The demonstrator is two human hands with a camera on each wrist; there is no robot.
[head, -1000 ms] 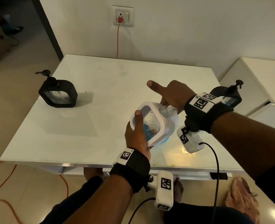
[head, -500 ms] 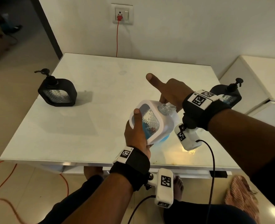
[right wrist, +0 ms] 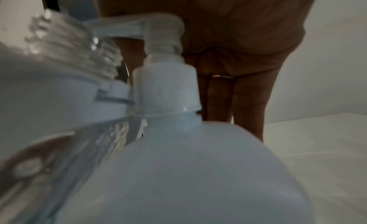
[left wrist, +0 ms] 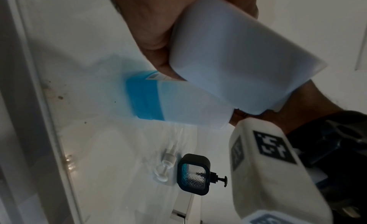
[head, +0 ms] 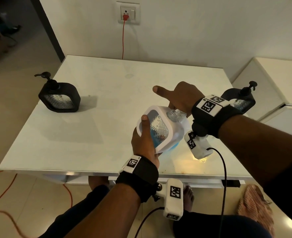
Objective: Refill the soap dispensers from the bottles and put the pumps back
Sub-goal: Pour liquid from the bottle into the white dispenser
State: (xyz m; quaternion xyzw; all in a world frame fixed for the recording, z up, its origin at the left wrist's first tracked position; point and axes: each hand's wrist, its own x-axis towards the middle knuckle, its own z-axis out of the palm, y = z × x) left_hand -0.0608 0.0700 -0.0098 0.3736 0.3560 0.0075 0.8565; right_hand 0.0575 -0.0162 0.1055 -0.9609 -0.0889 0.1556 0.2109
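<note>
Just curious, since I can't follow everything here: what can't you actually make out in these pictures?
- Soap flow: in the head view the right hand covers the refill bottle's pump; the right wrist view is blurred.
- Right hand's grip: fingers hidden behind the pump.
- Far black dispenser: head view, the wrist strap covers its lower part.
- Left hand fingers: head view, behind the white dispenser.

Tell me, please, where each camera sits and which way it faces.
Head: on the head, facing down at the table; both forearms, left hand gripping the white dispenser, right hand.
Left wrist: under that wrist, facing past the palm and dispenser to the refill bottle.
Right wrist: under that wrist, facing the bottle's pump; fingers behind.
Shared: all show dispenser and bottle.
</note>
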